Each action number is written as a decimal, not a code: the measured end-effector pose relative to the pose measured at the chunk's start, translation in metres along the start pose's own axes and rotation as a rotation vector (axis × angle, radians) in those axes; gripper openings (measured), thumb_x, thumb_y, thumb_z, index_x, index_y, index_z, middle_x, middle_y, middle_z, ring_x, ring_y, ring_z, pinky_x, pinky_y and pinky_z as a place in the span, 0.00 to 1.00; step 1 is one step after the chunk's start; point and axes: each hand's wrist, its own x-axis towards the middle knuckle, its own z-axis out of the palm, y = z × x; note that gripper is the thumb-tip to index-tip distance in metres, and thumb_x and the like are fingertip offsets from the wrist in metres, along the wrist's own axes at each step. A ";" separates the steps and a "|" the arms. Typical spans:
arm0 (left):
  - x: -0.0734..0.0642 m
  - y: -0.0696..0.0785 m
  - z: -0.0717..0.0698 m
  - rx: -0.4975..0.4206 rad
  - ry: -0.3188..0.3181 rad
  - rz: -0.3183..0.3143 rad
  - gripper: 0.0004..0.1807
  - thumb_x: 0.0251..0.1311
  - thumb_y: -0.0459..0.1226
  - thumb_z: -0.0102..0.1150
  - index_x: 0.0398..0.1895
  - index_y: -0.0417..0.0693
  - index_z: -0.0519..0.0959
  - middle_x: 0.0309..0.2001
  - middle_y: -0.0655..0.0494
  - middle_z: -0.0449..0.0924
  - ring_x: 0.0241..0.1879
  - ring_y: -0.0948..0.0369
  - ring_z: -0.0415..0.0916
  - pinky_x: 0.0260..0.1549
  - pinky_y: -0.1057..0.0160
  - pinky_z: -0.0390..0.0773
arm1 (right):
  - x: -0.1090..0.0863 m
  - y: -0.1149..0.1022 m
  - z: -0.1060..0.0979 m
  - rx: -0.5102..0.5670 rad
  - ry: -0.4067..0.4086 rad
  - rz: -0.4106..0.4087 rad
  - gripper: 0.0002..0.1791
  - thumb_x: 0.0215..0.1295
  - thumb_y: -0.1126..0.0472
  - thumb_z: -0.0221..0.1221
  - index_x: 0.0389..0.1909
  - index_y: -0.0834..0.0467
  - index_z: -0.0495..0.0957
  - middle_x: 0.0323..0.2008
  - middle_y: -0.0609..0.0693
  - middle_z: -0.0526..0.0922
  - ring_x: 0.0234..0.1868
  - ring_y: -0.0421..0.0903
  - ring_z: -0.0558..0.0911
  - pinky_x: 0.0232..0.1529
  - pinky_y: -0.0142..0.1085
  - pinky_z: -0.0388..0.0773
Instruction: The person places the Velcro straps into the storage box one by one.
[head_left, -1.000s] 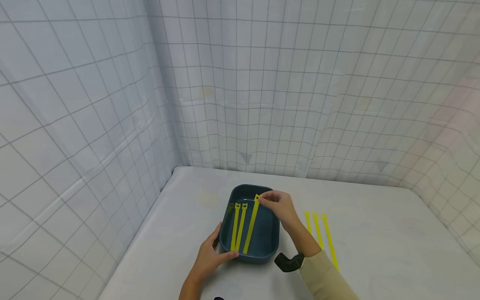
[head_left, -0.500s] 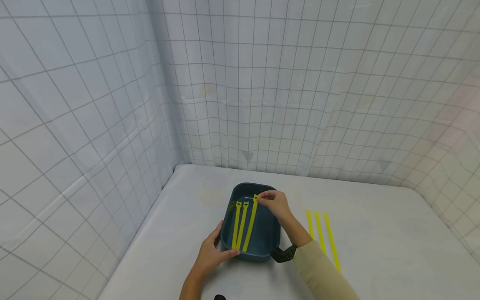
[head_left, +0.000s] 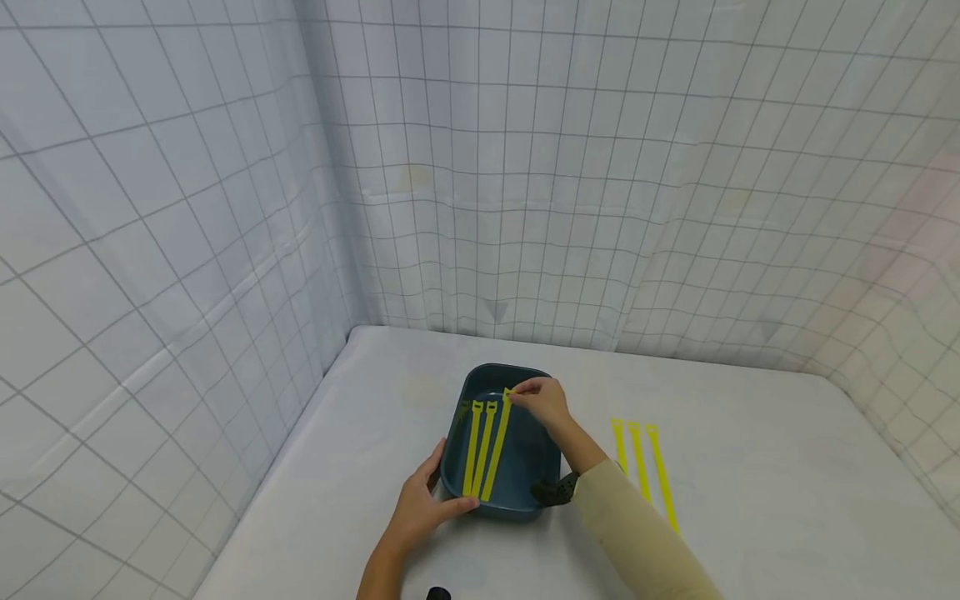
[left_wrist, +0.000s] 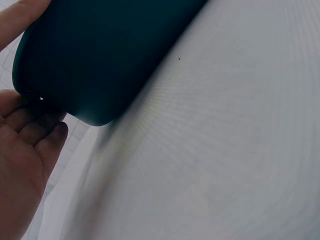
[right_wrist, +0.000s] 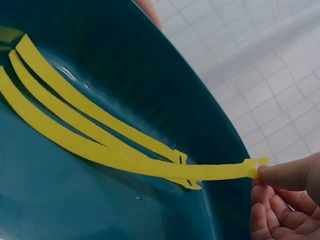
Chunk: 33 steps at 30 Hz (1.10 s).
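My right hand [head_left: 545, 404] pinches the slotted head of a yellow hook-and-loop cable tie [head_left: 498, 450] between thumb and fingertips. This tie slants down into a dark teal plastic tub [head_left: 528, 454], its head raised near the far rim. Two more yellow ties [right_wrist: 90, 107] lie side by side on the tub's floor; the held one crosses over one of them in the right wrist view. My left hand [head_left: 417, 510] grips the tub's near left corner, its thumb along the near rim and its fingers [left_wrist: 42, 125] around the left side.
Right of the tub, three yellow ties [head_left: 660, 467] lie lengthwise on the white table [head_left: 765, 475], partly behind my right sleeve [head_left: 630, 525]. A black device [head_left: 555, 492] sits at my right wrist. White grid-patterned curtains [head_left: 480, 208] hang behind and at both sides.
My right hand has moved left with the pinched tie, bringing it close beside the two ties in the tub. The left hand keeps its grip on the corner.
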 end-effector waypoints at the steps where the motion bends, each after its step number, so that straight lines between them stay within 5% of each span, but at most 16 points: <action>1: 0.000 0.000 0.000 0.002 -0.002 0.003 0.55 0.39 0.46 0.74 0.69 0.39 0.54 0.68 0.44 0.55 0.66 0.50 0.53 0.60 0.52 0.59 | 0.001 0.000 0.001 -0.008 0.001 -0.001 0.04 0.54 0.68 0.64 0.28 0.67 0.81 0.27 0.52 0.81 0.30 0.48 0.79 0.34 0.40 0.79; 20: 0.001 0.001 -0.001 0.025 -0.006 0.001 0.54 0.40 0.46 0.74 0.69 0.38 0.54 0.67 0.43 0.55 0.65 0.48 0.55 0.59 0.52 0.61 | 0.014 0.019 0.015 -0.125 -0.001 0.094 0.05 0.54 0.66 0.64 0.29 0.65 0.81 0.28 0.52 0.80 0.29 0.46 0.78 0.32 0.38 0.78; 33: -0.001 0.004 -0.001 0.021 -0.003 0.004 0.54 0.40 0.45 0.74 0.69 0.37 0.54 0.67 0.42 0.55 0.65 0.48 0.54 0.59 0.52 0.61 | 0.014 0.026 0.022 -0.091 0.001 0.105 0.03 0.53 0.68 0.64 0.27 0.66 0.81 0.26 0.53 0.81 0.25 0.44 0.79 0.30 0.38 0.80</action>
